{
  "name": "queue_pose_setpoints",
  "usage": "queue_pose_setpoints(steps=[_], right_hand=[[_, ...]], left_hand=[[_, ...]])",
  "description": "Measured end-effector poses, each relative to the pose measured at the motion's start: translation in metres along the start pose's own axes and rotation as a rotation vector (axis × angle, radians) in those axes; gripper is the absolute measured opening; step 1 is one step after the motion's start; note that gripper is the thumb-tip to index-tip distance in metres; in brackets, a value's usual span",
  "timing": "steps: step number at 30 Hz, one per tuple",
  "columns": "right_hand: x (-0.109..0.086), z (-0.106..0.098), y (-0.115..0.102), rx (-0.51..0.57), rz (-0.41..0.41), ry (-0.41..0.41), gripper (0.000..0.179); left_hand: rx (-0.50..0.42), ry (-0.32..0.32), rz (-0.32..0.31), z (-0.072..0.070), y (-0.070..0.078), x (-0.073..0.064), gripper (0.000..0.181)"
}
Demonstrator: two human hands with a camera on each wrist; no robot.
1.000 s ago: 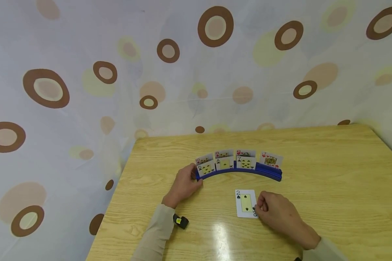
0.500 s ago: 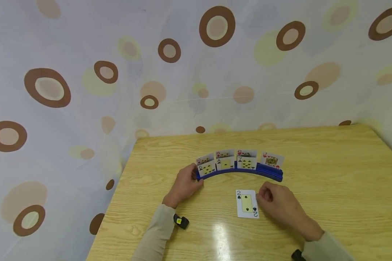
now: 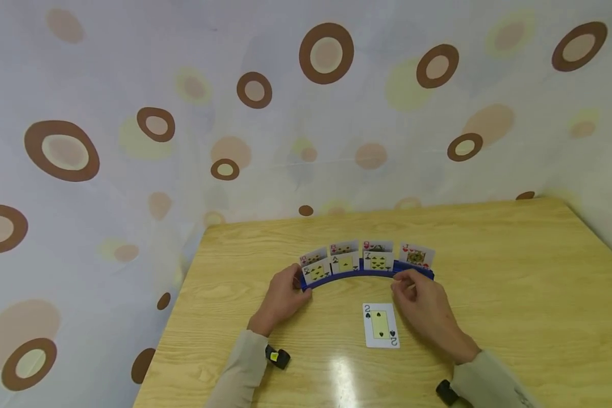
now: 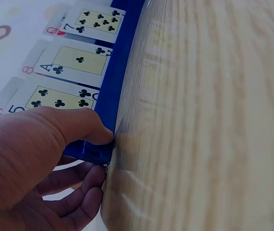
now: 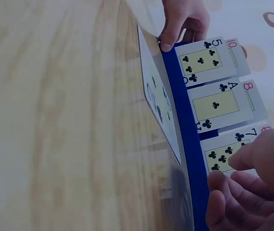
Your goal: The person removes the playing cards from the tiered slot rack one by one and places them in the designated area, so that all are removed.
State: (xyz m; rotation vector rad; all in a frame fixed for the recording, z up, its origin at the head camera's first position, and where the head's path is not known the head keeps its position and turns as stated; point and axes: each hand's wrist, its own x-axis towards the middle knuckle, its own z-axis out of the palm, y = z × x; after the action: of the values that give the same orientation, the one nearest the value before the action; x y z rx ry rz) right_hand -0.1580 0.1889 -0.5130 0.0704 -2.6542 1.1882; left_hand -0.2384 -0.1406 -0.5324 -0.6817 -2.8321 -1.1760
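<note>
In one rack (image 4: 116, 72), seven cards (image 3: 345, 264)

1. I have wide tabletop (image 3: 520, 289) right of the right hand (image 3: 425, 310).
2. Standing cards (image 3: 345, 264) in the blue rack (image 4: 110, 91) bar my way straight back.
3. The left hand (image 3: 280, 298) blocks the rack's left end.
4. Between the hands, I can pass over the flat two of spades (image 3: 380, 326).

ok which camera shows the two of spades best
The head view: the two of spades lies face up on the table, wholly visible. The right wrist view shows it only at a steep slant; the left wrist view doesn't show it.
</note>
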Motion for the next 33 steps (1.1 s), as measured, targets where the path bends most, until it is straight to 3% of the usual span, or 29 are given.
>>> queue_pose_setpoints(steps=[6, 11, 18, 27, 33], right_hand=[[0.005, 0.005, 0.002, -0.018, 0.017, 0.055, 0.033], [0.007, 0.006, 0.002, -0.03, 0.016, 0.072, 0.038], [0.016, 0.006, 0.001, -0.02, -0.027, 0.134, 0.03], [0.023, 0.01, 0.004, -0.011, -0.013, 0.083, 0.022], [0.025, 0.011, 0.006, -0.024, -0.026, 0.078, 0.012]], left_hand=[[0.001, -0.027, -0.065, -0.002, 0.008, -0.002, 0.029], [0.019, -0.033, -0.076, -0.002, 0.01, -0.001, 0.03], [0.028, 0.0, -0.022, -0.003, 0.01, 0.003, 0.029], [0.024, -0.018, -0.078, -0.003, 0.012, 0.0, 0.032], [0.007, -0.018, -0.079, -0.003, 0.013, -0.001, 0.034]])
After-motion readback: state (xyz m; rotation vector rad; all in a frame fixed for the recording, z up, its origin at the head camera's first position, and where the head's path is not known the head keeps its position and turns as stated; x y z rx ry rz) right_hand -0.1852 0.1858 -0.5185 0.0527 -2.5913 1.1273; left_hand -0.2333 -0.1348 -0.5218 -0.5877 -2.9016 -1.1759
